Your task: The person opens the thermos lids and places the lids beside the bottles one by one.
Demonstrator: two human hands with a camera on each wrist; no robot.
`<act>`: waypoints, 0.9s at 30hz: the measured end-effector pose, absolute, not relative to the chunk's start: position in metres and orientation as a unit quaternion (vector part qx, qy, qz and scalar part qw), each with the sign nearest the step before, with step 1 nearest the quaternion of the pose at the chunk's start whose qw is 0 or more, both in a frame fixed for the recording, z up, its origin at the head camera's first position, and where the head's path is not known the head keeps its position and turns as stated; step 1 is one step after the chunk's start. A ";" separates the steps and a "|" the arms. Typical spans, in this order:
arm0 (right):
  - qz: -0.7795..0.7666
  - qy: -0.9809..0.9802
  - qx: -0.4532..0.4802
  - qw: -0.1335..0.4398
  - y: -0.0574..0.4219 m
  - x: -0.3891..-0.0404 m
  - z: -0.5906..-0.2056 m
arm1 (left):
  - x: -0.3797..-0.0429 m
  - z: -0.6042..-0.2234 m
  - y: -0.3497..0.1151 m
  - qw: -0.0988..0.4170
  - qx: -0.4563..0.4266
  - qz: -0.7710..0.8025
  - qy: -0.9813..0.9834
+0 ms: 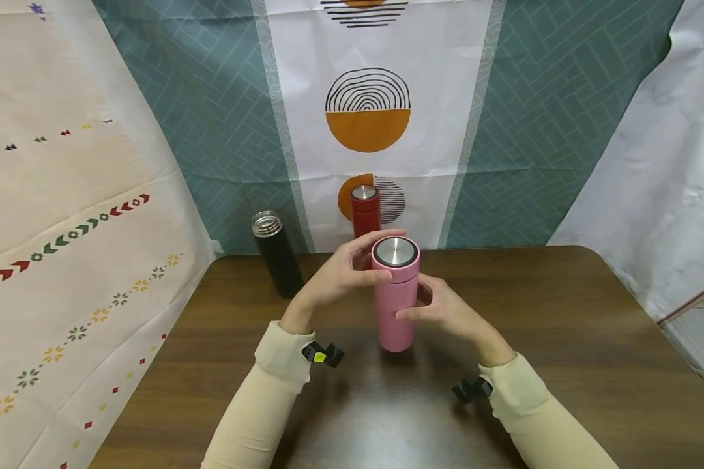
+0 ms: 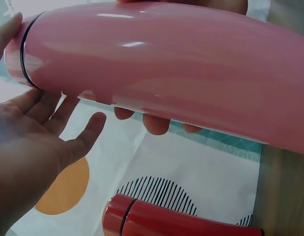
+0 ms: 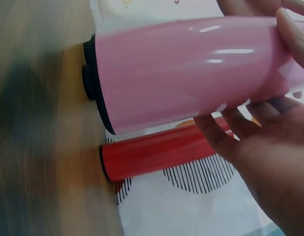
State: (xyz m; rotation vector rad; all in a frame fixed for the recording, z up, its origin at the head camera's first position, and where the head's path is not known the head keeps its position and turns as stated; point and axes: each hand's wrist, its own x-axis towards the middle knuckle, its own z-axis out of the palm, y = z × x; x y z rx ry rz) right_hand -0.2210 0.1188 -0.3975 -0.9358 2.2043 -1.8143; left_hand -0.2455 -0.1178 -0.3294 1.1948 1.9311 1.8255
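A pink vacuum flask [image 1: 395, 319] with a silver-topped lid [image 1: 396, 252] is upright over the table in the head view. My left hand [image 1: 341, 272] grips the lid from the left, its thumb at the near side and its fingers behind. My right hand [image 1: 448, 307] holds the body from the right, lower down. In the right wrist view, the black base [image 3: 103, 93] of the pink flask shows, seemingly raised off the wood. Fingertips of the right hand [image 2: 156, 124] show past the flask in the left wrist view.
Behind the pink flask stands a red flask [image 1: 366, 218] with a silver-topped lid. A black flask [image 1: 278, 257] stands at the back left, its threaded metal mouth uncovered. The brown wooden table [image 1: 540, 312] ends at a patterned cloth [image 1: 366, 166] behind.
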 end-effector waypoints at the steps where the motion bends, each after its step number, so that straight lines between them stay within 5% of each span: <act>1: -0.603 0.729 -0.316 0.074 0.119 -0.221 -0.397 | -0.245 -0.329 -0.118 0.120 0.411 0.623 0.655; 17: -0.602 0.728 -0.326 0.038 0.123 -0.225 -0.402 | -0.241 -0.334 -0.108 0.076 0.402 0.640 0.651; 27: -0.608 0.752 -0.254 -0.022 0.119 -0.227 -0.406 | -0.236 -0.341 -0.088 -0.047 0.313 0.652 0.689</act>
